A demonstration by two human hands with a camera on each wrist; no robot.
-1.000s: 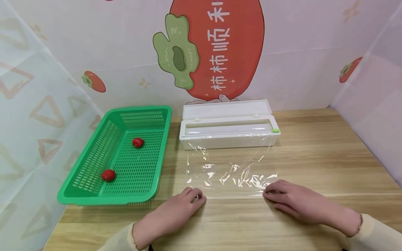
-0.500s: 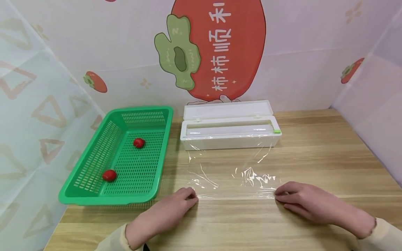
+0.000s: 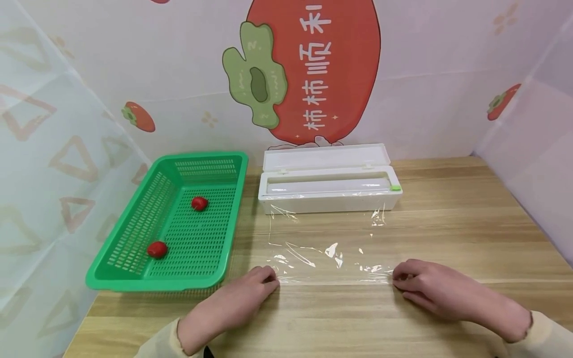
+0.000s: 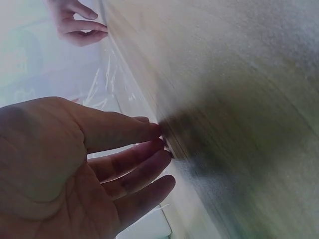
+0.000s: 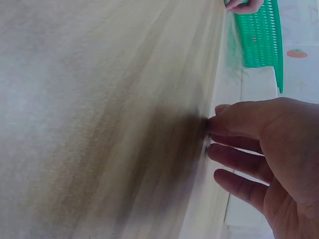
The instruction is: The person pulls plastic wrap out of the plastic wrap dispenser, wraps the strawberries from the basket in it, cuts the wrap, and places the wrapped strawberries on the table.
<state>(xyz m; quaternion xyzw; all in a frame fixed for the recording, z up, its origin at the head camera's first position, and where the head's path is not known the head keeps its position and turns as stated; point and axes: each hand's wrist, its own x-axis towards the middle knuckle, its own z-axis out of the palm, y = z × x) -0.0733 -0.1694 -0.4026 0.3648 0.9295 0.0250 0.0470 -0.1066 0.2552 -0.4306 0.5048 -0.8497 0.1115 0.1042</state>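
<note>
A clear sheet of cling film (image 3: pixel 331 251) stretches over the wooden table from a white dispenser box (image 3: pixel 333 203). Its near left corner is pinched between the thumb and fingers of my left hand (image 3: pixel 239 301). My right hand (image 3: pixel 440 291) pinches the near right corner, thumb against the forefinger, with the other fingers loosely bent. In the left wrist view, the left thumb (image 4: pixel 124 130) meets the fingertips at the film's edge, close to the table. The box's lid (image 3: pixel 327 157) stands open, and the film roll (image 3: pixel 329 186) lies inside.
To the left stands a green plastic basket (image 3: pixel 242 189) holding two small red fruits, one farther back (image 3: pixel 199 203) and one nearer fruit (image 3: pixel 157 249). A green tab (image 3: pixel 396 188) sits at the box's right end. Printed cloth walls (image 3: pixel 188 59) close off the back and sides.
Both hands have moved apart, the left one leftward and the right one rightward, each keeping its corner. The film between them lies flatter, with fewer wrinkles near the front edge.
</note>
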